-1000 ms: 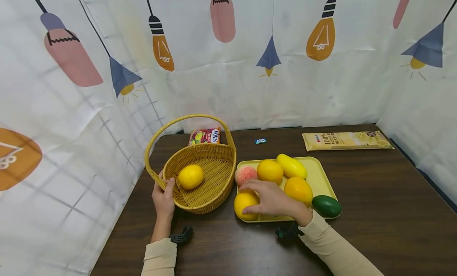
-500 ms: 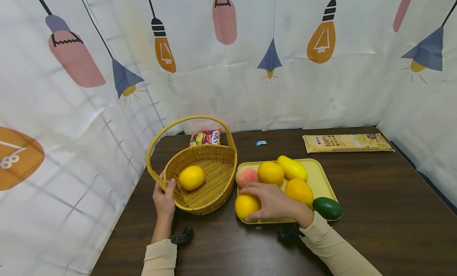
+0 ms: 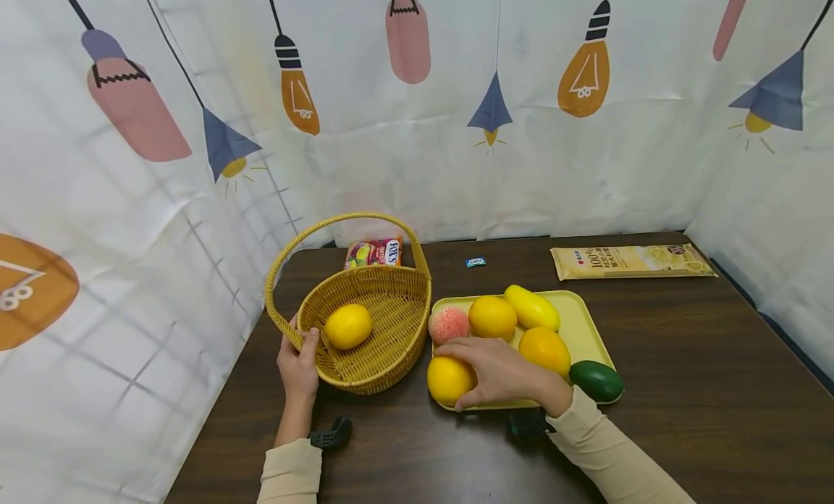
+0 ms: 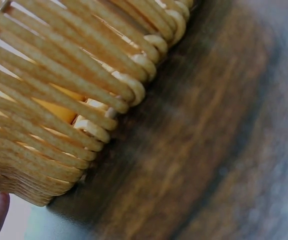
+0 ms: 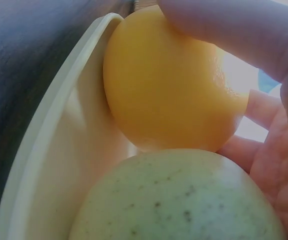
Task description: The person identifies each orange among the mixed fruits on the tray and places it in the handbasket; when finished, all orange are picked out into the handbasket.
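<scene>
Surface: dark brown wood grain, dull sheen toward the near side. Its far edge runs along a white cloth wall printed with orange bulbs, blue lampshades and pink lamps on thin cords. Cloth also encloses the left and right sides; faint grid lines and creases on the left one. A dark strip lies between the surface's right edge and the cloth.

Far side of the surface: red candy bag behind the basket, partly hidden; small blue wrapper near mid-width; long pale-yellow packet lying flat at far right.

Left: woven yellow basket, handle up, one lemon inside. Left hand grips the basket at its left side, thumb over the rim. Whether the base sits flat: cannot tell.

Beside it, pale-yellow tray. Right hand has its fingers curled around an orange-yellow fruit at the tray's near left corner; the right wrist view shows the thumb across it and a speckled pale-green fruit just beside. Also on the tray: pink peach, two further orange fruits, yellow mango, dark green fruit at the near right corner.
</scene>
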A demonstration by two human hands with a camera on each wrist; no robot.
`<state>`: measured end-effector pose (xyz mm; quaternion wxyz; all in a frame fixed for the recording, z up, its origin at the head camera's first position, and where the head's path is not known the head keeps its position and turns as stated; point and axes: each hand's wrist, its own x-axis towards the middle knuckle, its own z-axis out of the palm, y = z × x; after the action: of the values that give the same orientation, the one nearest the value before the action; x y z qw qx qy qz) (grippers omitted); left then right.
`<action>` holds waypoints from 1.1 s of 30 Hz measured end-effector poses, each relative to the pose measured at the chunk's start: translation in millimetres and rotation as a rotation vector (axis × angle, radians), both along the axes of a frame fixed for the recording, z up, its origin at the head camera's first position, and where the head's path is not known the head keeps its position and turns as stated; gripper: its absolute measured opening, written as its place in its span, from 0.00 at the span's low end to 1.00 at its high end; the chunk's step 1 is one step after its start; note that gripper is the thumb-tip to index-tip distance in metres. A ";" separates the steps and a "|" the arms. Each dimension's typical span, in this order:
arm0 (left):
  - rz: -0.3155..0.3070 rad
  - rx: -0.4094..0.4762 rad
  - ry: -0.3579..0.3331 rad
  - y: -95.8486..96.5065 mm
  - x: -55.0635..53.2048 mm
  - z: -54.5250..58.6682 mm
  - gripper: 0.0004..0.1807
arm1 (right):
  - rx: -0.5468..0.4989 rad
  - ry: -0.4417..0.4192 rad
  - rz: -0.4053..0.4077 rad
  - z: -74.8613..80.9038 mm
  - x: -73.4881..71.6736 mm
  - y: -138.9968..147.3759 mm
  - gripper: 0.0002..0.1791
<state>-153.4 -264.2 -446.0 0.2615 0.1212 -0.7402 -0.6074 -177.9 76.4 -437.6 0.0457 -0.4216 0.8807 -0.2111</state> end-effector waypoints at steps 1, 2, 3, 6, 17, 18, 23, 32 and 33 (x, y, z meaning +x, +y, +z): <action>-0.001 -0.002 0.000 -0.2 0.1 -0.2 0.26 | 0.003 0.003 0.000 -0.3 0.2 -0.1 0.46; -0.003 -0.001 0.002 -0.3 0.1 -0.3 0.26 | 0.006 0.009 0.000 -0.8 0.3 -0.3 0.46; -0.003 -0.005 0.005 -0.2 0.1 -0.3 0.26 | 0.007 0.016 0.002 -1.3 0.4 -0.6 0.46; 0.000 -0.010 0.016 -0.4 -0.7 -0.2 0.25 | 0.005 0.042 0.005 -2.8 0.8 -1.5 0.45; -0.010 -0.013 0.028 -0.6 -0.4 -0.2 0.25 | -0.117 -0.019 -0.021 -1.6 0.4 -1.9 0.44; -0.011 -0.014 0.028 -0.6 -0.2 -0.1 0.25 | -0.130 -0.025 -0.021 -1.6 0.2 -2.0 0.44; -0.018 -0.008 0.021 -0.4 0.7 1.2 0.25 | -0.217 -0.065 -0.022 -0.9 -1.8 -1.9 0.45; -0.021 -0.005 0.020 -0.9 0.8 1.1 0.26 | -0.364 -0.116 -0.001 -0.2 -4.8 -0.4 0.45; -0.024 -0.001 0.023 -1.0 0.4 0.6 0.26 | -0.373 -0.115 -0.001 0.5 -4.4 -0.3 0.46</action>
<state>-153.0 -265.2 -445.4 0.2627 0.1053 -0.7390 -0.6114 -182.3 76.1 -437.0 0.0169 -0.4095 0.8225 -0.3943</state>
